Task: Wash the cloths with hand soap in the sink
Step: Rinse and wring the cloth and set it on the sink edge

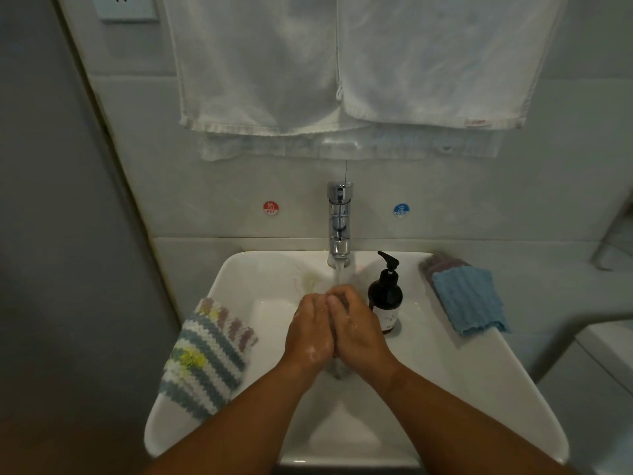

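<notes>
A pale tiled wall (445,186) backs a white sink (452,378), and a chrome tap (339,221) stands at the middle of the sink's far rim. Above the tap hang two white towels (260,63) side by side, with a socket (126,8) further up to the left. Level with the tap's body, a red hot sticker (270,208) sits on the wall to its left and a blue cold sticker (400,210) to its right.

Water (337,274) runs from the tap's spout. Directly below the spout, over the basin, the left hand (310,330) and the right hand (359,330) are pressed together side by side, wet and flecked with suds. The fingers of both curl inward at the tips, clasping a grey cloth (337,368) between the palms. Only a bit of it shows at the fingertips and another hangs under the heels of the hands.

Just right of the tap's spout a dark soap bottle (385,296) with a black pump stands upright on the sink's inner ledge, close beside the right hand. Further right of the tap, on the sink's rim, a blue cloth (469,299) lies over a mauve cloth (438,264). Left of the tap and nearer the person, a striped cloth (209,358) in grey, white, yellow and mauve drapes over the sink's left rim.
</notes>
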A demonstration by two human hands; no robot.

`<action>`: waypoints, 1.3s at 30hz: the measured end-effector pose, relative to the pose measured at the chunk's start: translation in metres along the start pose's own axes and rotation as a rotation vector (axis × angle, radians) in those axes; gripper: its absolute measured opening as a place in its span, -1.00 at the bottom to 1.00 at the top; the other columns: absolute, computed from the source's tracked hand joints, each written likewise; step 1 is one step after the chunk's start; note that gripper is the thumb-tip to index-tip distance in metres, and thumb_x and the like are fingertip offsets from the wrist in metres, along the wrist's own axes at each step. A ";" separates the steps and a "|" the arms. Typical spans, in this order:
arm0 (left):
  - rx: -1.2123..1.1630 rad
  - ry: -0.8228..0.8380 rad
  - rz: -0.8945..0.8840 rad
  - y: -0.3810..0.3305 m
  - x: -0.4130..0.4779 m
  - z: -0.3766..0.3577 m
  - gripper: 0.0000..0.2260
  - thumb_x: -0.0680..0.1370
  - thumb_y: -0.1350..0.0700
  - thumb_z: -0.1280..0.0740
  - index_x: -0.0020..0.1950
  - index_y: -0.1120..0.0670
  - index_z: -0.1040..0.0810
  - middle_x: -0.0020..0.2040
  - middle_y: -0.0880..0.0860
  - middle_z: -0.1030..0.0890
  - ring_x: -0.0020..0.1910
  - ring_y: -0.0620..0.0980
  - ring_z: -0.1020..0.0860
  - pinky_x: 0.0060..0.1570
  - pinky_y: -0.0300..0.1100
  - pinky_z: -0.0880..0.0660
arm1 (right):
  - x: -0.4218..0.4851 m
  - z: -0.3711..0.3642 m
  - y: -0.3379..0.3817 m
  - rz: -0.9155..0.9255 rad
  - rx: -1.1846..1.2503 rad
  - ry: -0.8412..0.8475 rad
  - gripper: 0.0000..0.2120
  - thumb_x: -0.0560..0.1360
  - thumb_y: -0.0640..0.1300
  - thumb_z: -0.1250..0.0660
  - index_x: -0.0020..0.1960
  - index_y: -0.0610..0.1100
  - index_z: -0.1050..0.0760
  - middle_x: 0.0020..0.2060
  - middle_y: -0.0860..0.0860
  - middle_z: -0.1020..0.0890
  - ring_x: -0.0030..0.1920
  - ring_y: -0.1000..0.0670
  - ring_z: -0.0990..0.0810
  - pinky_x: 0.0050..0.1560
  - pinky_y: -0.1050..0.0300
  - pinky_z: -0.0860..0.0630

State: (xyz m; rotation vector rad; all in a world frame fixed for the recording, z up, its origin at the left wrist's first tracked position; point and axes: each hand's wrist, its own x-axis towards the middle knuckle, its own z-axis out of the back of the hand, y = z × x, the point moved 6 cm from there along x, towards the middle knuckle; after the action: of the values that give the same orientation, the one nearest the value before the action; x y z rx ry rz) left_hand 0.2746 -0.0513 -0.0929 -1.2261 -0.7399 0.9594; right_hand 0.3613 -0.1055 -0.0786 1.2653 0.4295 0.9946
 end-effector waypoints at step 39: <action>0.039 0.048 -0.030 0.001 0.007 -0.008 -0.81 0.72 -0.07 -0.11 0.17 -0.07 -0.48 0.02 0.00 -0.63 0.02 -0.02 -0.64 0.09 0.08 -0.63 | 0.010 0.007 -0.016 -0.174 0.173 0.023 -0.89 0.67 -0.01 -0.22 0.09 0.02 -0.51 -0.07 0.00 -0.67 -0.04 0.03 -0.69 0.00 0.05 -0.67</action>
State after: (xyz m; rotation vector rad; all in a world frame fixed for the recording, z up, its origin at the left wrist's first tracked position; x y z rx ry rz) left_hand 0.2840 -0.0482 -0.0957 -1.1971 -0.6971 0.9126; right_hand 0.3782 -0.1008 -0.0892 1.3473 0.6435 0.8390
